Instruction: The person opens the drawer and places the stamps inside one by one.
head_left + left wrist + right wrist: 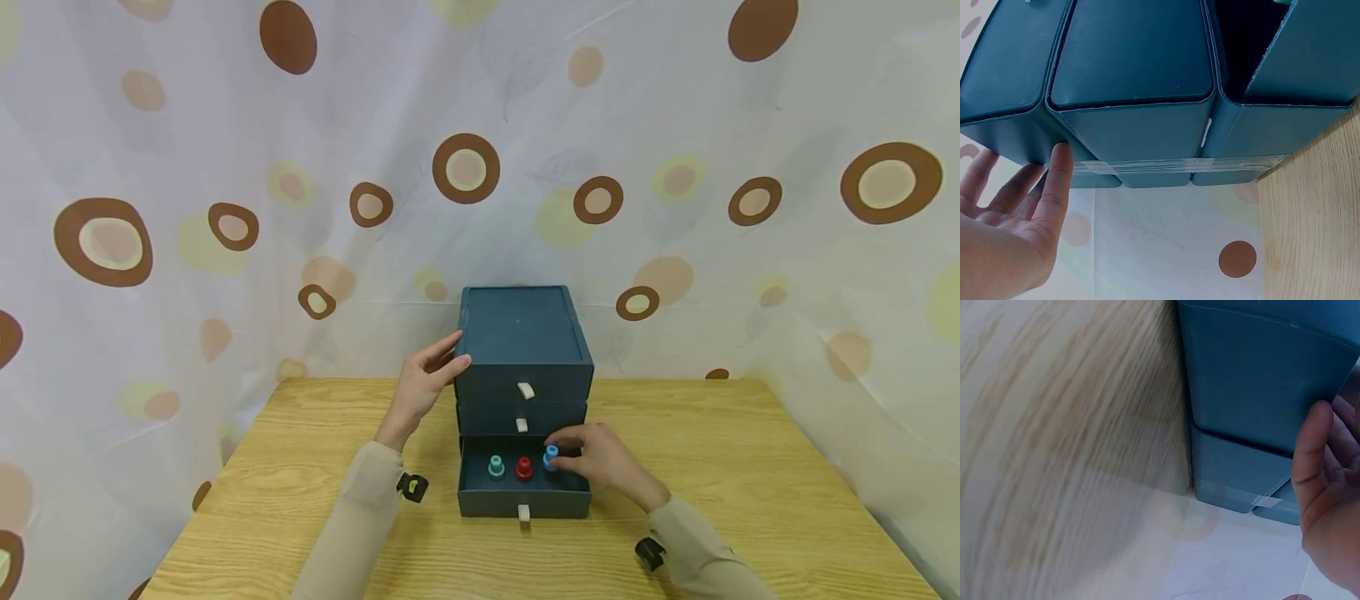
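Observation:
A dark blue three-drawer cabinet (517,329) stands on the table, its bottom drawer (491,504) pulled out. Inside that drawer, a teal stepped knob-like piece (496,467) and a red one (524,469) stand upright. At the drawer's right side, my right hand (603,457) pinches a similar blue piece (551,457) between thumb and fingers; whether its base touches the drawer floor I cannot tell. My left hand (423,387) rests its fairly straight fingers against the cabinet's left side, near the top. In the right wrist view, the right hand (1332,494) hides the blue piece.
White pull tabs (527,391) mark the drawer fronts; the upper two drawers are closed. Clear tape (1179,165) runs along the cabinet's side. The wooden table (720,475) extends to both sides, and a patterned curtain (510,242) hangs right behind the cabinet.

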Tool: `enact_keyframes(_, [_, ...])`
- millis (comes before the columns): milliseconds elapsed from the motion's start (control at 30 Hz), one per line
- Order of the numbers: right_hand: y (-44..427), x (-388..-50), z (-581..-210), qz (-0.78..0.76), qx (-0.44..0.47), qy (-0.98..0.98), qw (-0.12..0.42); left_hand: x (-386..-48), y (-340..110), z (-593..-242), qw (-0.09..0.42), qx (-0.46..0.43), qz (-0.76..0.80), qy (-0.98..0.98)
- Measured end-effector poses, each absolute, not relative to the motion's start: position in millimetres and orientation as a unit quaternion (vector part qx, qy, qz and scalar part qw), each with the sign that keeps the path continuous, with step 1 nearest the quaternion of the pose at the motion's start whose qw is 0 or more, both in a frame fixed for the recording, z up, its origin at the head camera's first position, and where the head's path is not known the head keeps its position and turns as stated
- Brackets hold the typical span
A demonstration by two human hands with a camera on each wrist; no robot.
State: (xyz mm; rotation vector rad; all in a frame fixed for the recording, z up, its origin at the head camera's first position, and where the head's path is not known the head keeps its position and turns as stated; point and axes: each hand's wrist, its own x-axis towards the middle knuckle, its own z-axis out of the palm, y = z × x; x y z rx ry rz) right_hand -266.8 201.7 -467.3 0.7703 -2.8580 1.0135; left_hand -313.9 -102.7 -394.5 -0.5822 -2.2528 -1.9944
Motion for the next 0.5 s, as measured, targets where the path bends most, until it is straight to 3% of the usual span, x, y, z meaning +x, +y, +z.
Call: enact_keyframes(500, [202.3, -267.0, -470.3, 0.353, 0.246, -0.902, 0.003, -314.8, -102.5, -394.7, 0.034, -0.190, -0.654, -0.731])
